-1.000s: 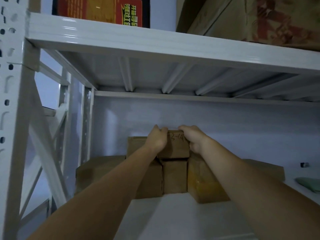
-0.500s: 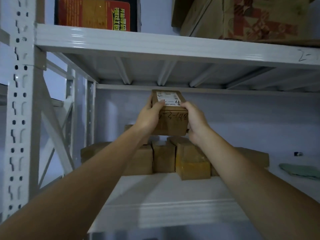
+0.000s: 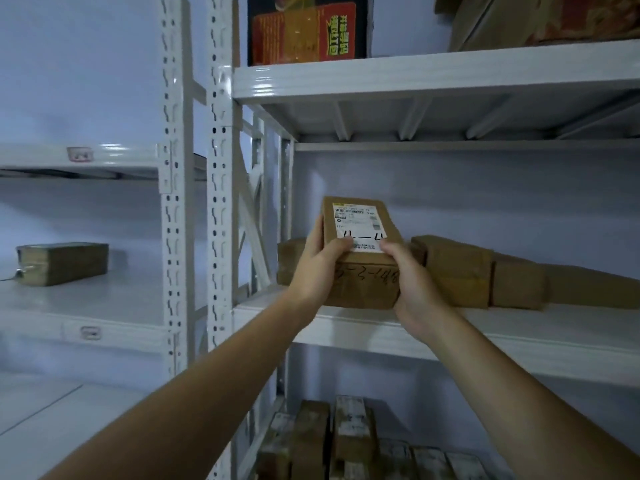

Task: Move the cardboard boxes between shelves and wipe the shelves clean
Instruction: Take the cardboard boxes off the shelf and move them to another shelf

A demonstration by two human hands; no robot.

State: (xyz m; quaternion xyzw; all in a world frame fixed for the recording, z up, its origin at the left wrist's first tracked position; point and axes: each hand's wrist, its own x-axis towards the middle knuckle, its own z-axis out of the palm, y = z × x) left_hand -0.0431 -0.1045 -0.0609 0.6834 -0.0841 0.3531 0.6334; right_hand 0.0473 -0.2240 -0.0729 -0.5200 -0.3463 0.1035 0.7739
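Small brown cardboard box with a white shipping label on top and handwritten marker scrawl on the label and front face. Both hands hold it up in front of the middle shelf: left hand wraps its left side, right hand its right, thumbs on the label. Right behind it sits a row of more boxes on that shelf. One lone box sits on the neighbouring rack, and the white upright posts stand between the two.

A red and orange printed carton is seen at the left end of the top shelf, against a pale blue wall.
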